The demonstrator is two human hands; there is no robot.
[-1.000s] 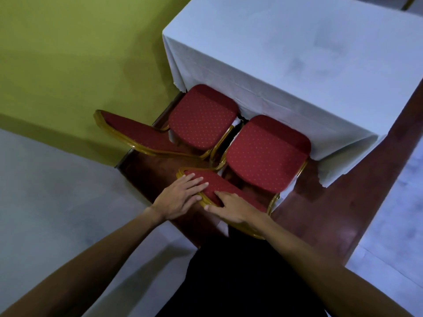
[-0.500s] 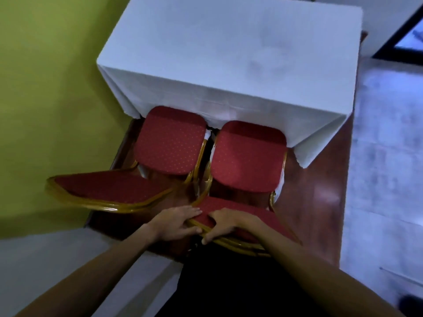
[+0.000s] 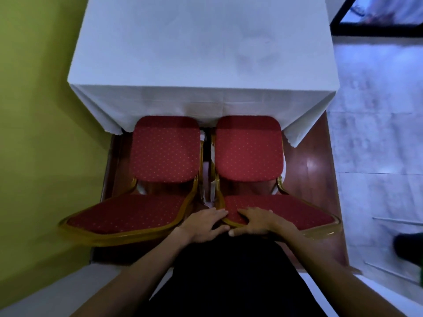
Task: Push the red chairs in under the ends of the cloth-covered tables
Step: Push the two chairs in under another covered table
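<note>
Two red chairs with gold frames stand side by side at the near end of a table under a white cloth (image 3: 201,53). The left chair (image 3: 164,149) and the right chair (image 3: 248,148) have the front edges of their seats just under the cloth's hanging edge. Both backrests face me. My left hand (image 3: 203,225) rests in the gap between the two backrests, fingers on the left corner of the right chair's backrest (image 3: 286,210). My right hand (image 3: 254,221) grips the top of that same backrest.
A green wall (image 3: 34,110) runs close along the left of the chairs. They stand on a dark red wooden platform (image 3: 306,170) with pale tiled floor (image 3: 375,133) to the right. A dark shoe (image 3: 408,247) shows at the right edge.
The view has swung to face the table end squarely. The two chairs now sit parallel and even, and both hands have stayed on the right chair's backrest.
</note>
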